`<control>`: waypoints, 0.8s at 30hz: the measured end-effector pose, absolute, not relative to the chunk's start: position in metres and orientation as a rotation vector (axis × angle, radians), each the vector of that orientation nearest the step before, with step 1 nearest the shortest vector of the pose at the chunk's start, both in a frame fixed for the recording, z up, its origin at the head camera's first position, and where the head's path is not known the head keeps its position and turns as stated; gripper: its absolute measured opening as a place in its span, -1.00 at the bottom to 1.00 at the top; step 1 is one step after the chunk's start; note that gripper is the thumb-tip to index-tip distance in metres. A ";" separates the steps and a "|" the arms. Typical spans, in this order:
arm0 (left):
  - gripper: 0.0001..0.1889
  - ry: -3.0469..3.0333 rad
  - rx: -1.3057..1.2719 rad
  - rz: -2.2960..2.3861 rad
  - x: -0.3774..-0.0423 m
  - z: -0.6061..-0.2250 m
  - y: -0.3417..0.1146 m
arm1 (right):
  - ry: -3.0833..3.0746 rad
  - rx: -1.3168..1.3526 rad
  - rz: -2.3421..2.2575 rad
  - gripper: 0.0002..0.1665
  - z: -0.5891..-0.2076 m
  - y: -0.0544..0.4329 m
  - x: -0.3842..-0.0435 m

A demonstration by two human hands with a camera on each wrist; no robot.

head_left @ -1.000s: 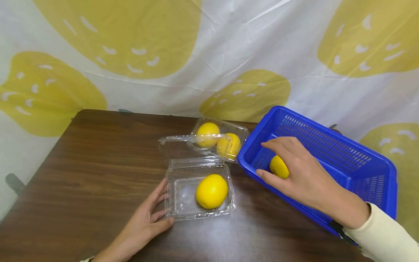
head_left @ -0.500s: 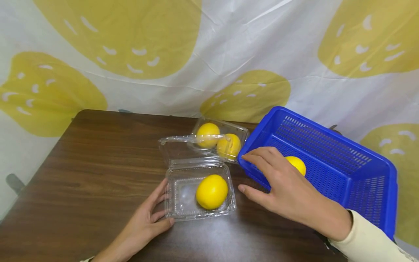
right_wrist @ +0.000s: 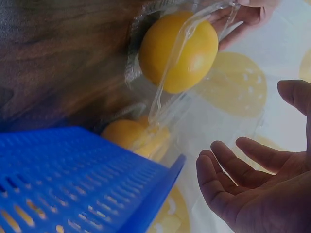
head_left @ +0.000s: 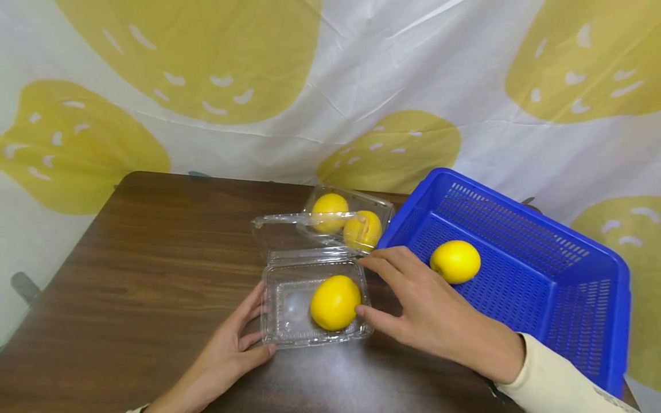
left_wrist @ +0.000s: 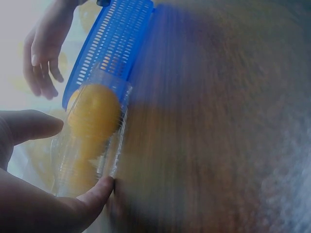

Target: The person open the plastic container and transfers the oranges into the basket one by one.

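A clear plastic clamshell box lies with its lid up, a round yellow lemon-like fruit in its right half. My left hand rests against the box's left side, thumb at the front corner. Over the right rim hovers my right hand, fingers spread and nothing in its grasp. Its thumb tip overlaps the fruit's right edge in the head view, while the right wrist view shows the fruit apart from the palm. Another yellow fruit lies in the blue plastic basket.
Behind the raised lid, a second clear box holds two yellow fruits. The basket stands at the right on the brown wooden table. A white cloth with yellow prints hangs along the back.
My right hand has let go of a yellow fruit in the basket and moved left to the box's right rim. The left hand has stayed in place.
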State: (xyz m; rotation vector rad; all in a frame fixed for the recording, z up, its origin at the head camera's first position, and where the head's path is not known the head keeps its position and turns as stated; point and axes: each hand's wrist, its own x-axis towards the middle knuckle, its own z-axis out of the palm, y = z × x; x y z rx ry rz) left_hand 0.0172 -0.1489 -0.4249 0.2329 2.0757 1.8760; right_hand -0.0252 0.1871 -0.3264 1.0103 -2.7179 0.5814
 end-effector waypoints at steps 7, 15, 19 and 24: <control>0.13 2.089 0.229 1.845 0.017 -0.424 -0.151 | -2.745 1.034 0.580 -0.24 -0.336 0.176 -0.025; 0.13 2.058 0.253 1.876 0.017 -0.425 -0.151 | -2.782 1.010 0.492 -0.22 -0.352 0.164 -0.026; 0.13 2.055 0.248 1.876 0.017 -0.425 -0.151 | -2.793 0.985 0.426 -0.20 -0.358 0.160 -0.028; 0.13 2.051 0.246 1.880 0.017 -0.425 -0.150 | -2.790 0.972 0.369 -0.16 -0.363 0.157 -0.030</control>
